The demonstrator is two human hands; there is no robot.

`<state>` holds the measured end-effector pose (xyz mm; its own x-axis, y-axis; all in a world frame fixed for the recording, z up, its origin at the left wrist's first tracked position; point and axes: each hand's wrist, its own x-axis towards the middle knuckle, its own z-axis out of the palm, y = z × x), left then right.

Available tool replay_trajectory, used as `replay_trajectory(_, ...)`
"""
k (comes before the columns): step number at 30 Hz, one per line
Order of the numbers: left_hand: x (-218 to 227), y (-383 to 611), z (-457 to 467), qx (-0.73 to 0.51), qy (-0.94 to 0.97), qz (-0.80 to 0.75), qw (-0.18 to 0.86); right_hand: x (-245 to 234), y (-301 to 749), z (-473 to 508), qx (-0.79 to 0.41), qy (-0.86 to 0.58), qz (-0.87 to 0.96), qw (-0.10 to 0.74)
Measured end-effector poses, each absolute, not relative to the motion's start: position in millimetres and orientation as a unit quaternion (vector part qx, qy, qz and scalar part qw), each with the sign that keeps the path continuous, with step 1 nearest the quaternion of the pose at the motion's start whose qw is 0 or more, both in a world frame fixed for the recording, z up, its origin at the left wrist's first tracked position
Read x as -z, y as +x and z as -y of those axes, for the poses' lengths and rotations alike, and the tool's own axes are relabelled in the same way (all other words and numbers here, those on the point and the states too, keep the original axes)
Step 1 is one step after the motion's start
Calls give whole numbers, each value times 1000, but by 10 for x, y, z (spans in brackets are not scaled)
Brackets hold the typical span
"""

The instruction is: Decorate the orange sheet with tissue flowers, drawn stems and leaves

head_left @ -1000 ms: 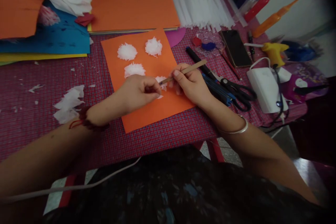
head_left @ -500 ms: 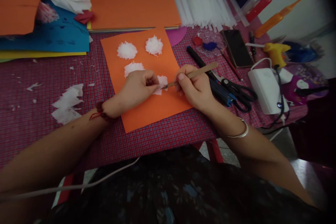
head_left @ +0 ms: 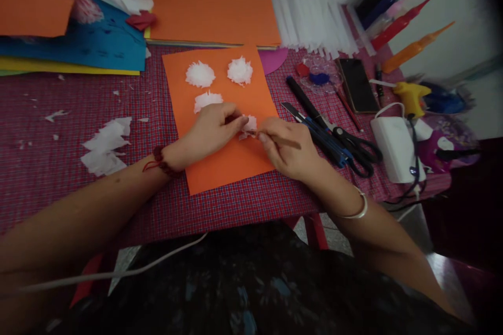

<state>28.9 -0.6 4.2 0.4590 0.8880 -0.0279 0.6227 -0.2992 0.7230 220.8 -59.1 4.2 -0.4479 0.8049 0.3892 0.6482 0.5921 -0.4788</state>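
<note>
An orange paper sheet (head_left: 214, 171) lies on the checked tablecloth, bearing fluffy white tissue-paper puffs (head_left: 200, 74). My left hand (head_left: 210, 131) rests over the sheet, its thumb and fingertips closed at the edge of a smaller white tissue-paper piece (head_left: 250, 123). From the other side, my right hand (head_left: 288, 154) pinches a flat wooden stick (head_left: 290, 142). The stick's working end is at the lower edge of that piece, partly hidden by my fingers. Left of the sheet lie loose tissue-paper pieces (head_left: 106, 146).
To the right are a utility knife (head_left: 326, 138), black-handled scissors (head_left: 356, 144), a phone (head_left: 357, 86), a yellow glue gun (head_left: 411, 95) and a white power bank-like box (head_left: 396, 141). White strips (head_left: 314, 21) and orange paper (head_left: 212, 8) lie at the back.
My right hand has turned the stick, whose back end now points lower, toward me. The tissue piece's lower edge looks more crumpled. The whole view has shifted slightly.
</note>
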Motion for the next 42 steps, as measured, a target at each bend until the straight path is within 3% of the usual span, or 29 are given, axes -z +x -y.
replay_trajectory(4, -47, 279, -7, -192, 781, -485, 343, -57, 2167, 639, -65, -408, 880, 233)
replay_trajectory(6, -40, 278, 0, -201, 775, -483, 354, -72, 2182, 652, -74, -404, 880, 241)
replay_trajectory(9, -21, 287, 9, -218, 753, -486, 386, -112, 2251, 657, -151, -435, 814, 355)
replay_trajectory(12, -50, 267, -21, -241, 687, -487, 483, -132, 2319, 631, -247, -480, 687, 487)
replay_trajectory(16, -320, 12, -138, -314, 573, -468, 595, -95, 2311, 571, -328, -491, 625, 511)
replay_trajectory(19, -632, -386, -198, -391, 568, -482, 540, -71, 2265, 560, -360, -484, 634, 484)
replay_trajectory(22, -808, -828, -155, -386, 599, -534, 456, -61, 2263, 567, -369, -486, 632, 479)
replay_trajectory(27, -561, -1377, 0, -200, 681, -612, 348, -25, 2325, 534, -382, -477, 604, 511)
replay_trajectory(32, -293, -1535, -26, -101, 792, -564, 210, -45, 2294, 516, -371, -498, 601, 503)
replay_trajectory(42, -309, -1576, -83, -67, 735, -609, 290, -48, 2320, 522, -363, -481, 613, 510)
